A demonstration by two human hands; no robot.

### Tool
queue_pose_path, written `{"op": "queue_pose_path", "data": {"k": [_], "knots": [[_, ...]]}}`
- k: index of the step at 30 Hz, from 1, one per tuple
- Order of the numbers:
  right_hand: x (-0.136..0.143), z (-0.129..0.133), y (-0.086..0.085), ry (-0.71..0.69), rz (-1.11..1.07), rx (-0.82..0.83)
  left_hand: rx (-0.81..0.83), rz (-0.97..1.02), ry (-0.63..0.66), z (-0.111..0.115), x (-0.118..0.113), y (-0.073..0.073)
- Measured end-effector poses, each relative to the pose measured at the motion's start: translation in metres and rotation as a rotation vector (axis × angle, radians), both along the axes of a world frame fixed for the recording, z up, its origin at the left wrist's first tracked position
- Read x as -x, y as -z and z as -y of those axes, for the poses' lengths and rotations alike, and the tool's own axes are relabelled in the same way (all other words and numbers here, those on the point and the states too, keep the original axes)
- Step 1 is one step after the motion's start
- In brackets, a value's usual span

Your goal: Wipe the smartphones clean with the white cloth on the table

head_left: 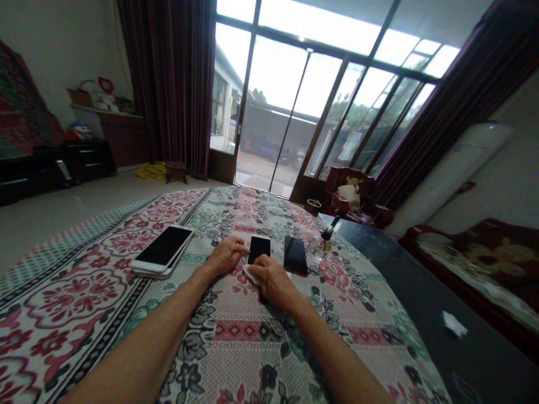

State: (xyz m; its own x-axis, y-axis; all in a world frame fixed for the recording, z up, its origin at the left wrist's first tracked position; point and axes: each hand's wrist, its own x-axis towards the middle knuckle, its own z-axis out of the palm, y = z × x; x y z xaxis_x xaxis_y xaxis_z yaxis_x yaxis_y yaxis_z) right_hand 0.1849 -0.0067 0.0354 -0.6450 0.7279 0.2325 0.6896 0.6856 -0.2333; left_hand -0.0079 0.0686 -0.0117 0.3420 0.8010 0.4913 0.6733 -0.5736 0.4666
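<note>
L hand ×1; R hand ×1; wht phone ×1; dk phone ×1; stacked wht-rimmed devices ×2 vis.; wht wipe ×1; clr container ×1; blk tool ×1; curtains ×2.

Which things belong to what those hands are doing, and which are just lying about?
In use:
- white-framed, black-screened phone
- white cloth or tissue

Seemingly just lying about:
- black, red-edged phone
- stacked white-framed tablets
- crumpled white scrap
</note>
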Motion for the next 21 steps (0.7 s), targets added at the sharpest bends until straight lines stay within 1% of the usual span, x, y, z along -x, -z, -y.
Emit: {"op": "queue_pose_path", "data": {"k": [9,14,16,18,21], "knots": [[-0.002,-0.003,-0.001,-0.018,0.002,-0.013,0.055,0.022,0.025,0.004,0.001,-0.007],[-0.002,-0.004,0.001,-0.042,-0.013,-0.04,0.082,0.054,0.036,0.009,0.001,-0.003],[-0.002,-0.004,0.0,-0.045,-0.006,-0.046,0.102,0.055,0.004,0.012,0.0,-0.001],[-0.002,-0.003,0.0,-0.045,-0.001,-0.051,0.122,0.062,-0.054,0.015,-0.002,0.001],[-0.002,-0.003,-0.002,-0.044,-0.002,-0.05,0.154,0.09,-0.1,0.017,-0.004,0.0]]}}
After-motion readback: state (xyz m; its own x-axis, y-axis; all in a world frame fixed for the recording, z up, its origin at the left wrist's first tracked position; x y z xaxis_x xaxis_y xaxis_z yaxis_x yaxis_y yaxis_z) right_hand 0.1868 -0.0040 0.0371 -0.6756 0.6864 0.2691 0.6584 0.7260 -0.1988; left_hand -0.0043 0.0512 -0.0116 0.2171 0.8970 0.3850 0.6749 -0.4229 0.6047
